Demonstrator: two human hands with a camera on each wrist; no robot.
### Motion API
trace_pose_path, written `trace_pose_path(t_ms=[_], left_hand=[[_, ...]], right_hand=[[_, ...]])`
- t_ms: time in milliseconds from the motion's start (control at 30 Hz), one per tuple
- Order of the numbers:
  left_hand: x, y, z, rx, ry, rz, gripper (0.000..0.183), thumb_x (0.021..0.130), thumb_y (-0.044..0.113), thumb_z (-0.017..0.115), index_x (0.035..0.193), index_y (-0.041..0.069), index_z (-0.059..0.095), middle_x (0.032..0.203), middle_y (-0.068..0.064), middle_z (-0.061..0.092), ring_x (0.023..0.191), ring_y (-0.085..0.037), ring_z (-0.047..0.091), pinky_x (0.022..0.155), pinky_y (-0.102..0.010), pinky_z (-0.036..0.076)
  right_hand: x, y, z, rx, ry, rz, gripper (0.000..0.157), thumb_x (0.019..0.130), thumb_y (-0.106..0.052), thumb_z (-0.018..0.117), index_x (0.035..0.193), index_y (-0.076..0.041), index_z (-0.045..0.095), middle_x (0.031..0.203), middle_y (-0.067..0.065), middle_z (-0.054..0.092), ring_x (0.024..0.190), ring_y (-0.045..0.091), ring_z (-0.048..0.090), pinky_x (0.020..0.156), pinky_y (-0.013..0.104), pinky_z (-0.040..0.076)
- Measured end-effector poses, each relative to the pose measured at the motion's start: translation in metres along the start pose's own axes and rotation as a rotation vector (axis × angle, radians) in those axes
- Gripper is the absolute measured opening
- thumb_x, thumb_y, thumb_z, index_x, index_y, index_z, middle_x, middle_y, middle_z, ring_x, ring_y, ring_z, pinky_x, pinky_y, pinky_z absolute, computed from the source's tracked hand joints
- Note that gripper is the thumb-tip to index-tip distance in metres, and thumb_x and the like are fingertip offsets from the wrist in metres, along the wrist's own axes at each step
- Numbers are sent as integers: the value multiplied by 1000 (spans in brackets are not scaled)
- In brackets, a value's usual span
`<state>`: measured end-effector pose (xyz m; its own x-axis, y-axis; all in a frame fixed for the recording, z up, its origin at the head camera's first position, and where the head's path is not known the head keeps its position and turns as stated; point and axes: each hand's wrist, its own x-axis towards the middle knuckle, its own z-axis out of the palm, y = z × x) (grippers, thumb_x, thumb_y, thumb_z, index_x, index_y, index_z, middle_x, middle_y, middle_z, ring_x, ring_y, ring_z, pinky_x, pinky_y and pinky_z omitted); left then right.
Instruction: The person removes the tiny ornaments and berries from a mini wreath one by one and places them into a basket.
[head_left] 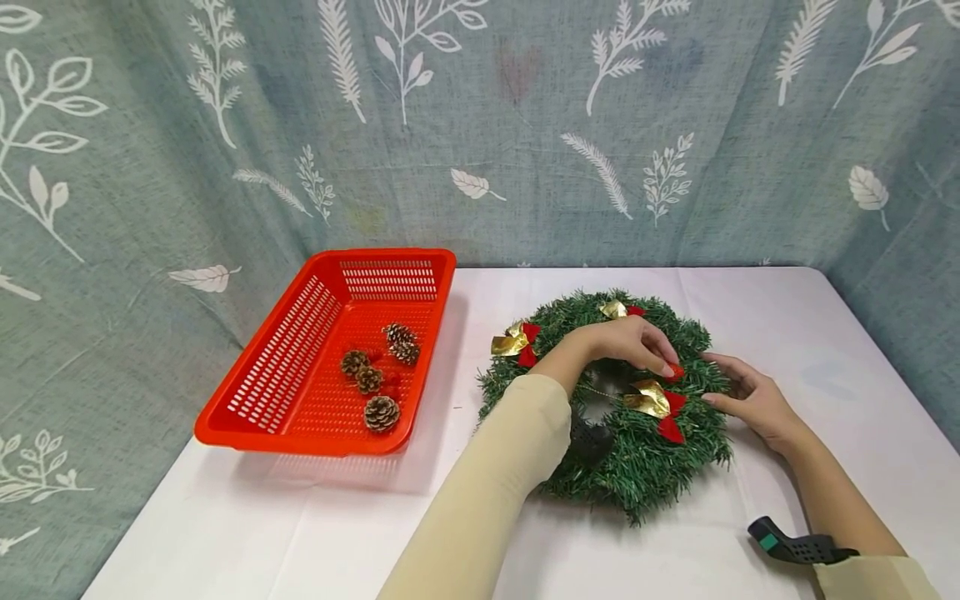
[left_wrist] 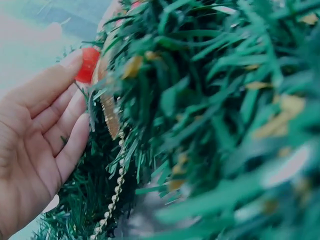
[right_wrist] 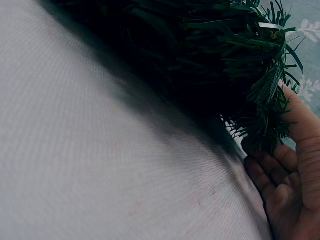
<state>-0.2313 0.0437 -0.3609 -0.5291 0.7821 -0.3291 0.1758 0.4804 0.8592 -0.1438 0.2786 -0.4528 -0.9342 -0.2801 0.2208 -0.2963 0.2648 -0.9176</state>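
A green tinsel wreath [head_left: 637, 492] lies on the white table, with gold-and-red bows fixed on it; one bow [head_left: 648, 400] sits on its right side. Reaching across the centre, my left hand [head_left: 633, 342] pinches a small red ornament [head_left: 675, 372] just above that bow. In the left wrist view the thumb lies against the red ornament [left_wrist: 89, 65], whose exact kind is hard to tell; a gold bead string [left_wrist: 116, 190] hangs nearby. My right hand [head_left: 761, 408] holds the wreath's outer right edge, its fingers partly hidden by sprigs [right_wrist: 265, 110].
A red plastic basket [head_left: 258, 437] stands on the left of the table, holding several pine cones [head_left: 382, 413] and small red pieces. Another bow [head_left: 517, 342] is on the wreath's upper left. Behind the table [head_left: 795, 308] hangs a leaf-patterned curtain [head_left: 525, 183].
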Motion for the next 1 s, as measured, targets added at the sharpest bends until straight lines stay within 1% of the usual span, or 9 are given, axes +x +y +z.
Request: trace_pose_path(t_ms=[167, 267, 367, 533, 633, 733, 833, 1000], left_hand=[[-4, -3, -6, -102, -12, 11, 29, 90, 14, 64, 119, 8, 66, 109, 2, 67, 95, -6, 63, 83, -22, 52], [-5, -4, -9, -135, -12, 21, 30, 91, 11, 62, 121, 5, 64, 115, -2, 66, 96, -7, 64, 84, -22, 52], [-6, -5, -10, -166, -9, 12, 30, 91, 9, 61, 121, 3, 64, 119, -5, 64, 96, -7, 64, 85, -22, 53], [-7, -5, -11, -150, -5, -4, 30, 91, 10, 62, 119, 3, 65, 115, -2, 65, 95, -6, 63, 84, -21, 52], [-9, -3, -12, -119, -2, 2, 29, 90, 12, 63, 118, 4, 65, 110, 0, 67, 94, -6, 64, 84, -22, 52], [-11, -2, -14, -110, 17, 10, 28, 89, 12, 66, 116, 6, 67, 104, 1, 69, 93, -8, 65, 82, -23, 53], [-12, -2, -17, -139, 35, 17, 27, 88, 10, 67, 115, 6, 67, 102, 1, 69, 92, -10, 66, 82, -25, 54], [-17, -4, -21, -239, 38, 0, 30, 89, 3, 63, 118, -1, 63, 111, -6, 66, 93, -12, 65, 83, -28, 55]], right_hand=[[0, 0, 0, -11, 0, 2, 58, 88, 0, 63, 140, -21, 47, 133, -21, 46, 114, -18, 37, 86, 2, 35], [0, 0, 0, -10, 0, -3, 57, 88, 0, 63, 140, -17, 46, 129, -26, 46, 113, -18, 38, 86, 3, 35], [0, -1, 0, 4, 3, -11, 57, 88, 2, 63, 139, -15, 47, 126, -28, 46, 113, -17, 39, 86, 3, 35], [-1, -2, 1, 14, 6, -6, 58, 87, 1, 63, 138, -21, 48, 131, -23, 47, 114, -17, 38, 86, 4, 35], [-1, -2, 1, 13, 3, 0, 58, 88, 1, 63, 139, -21, 48, 133, -21, 47, 115, -17, 37, 86, 4, 35], [-2, -3, 1, 12, -3, -1, 59, 88, 1, 63, 140, -20, 46, 137, -17, 47, 116, -17, 36, 88, 3, 34], [-2, -3, 0, 6, -5, -4, 60, 88, 1, 63, 141, -19, 45, 140, -14, 46, 117, -18, 35, 89, 2, 33], [-1, -2, 0, 5, 0, -12, 59, 87, 2, 63, 140, -17, 46, 140, -14, 46, 117, -18, 35, 89, 2, 34]])
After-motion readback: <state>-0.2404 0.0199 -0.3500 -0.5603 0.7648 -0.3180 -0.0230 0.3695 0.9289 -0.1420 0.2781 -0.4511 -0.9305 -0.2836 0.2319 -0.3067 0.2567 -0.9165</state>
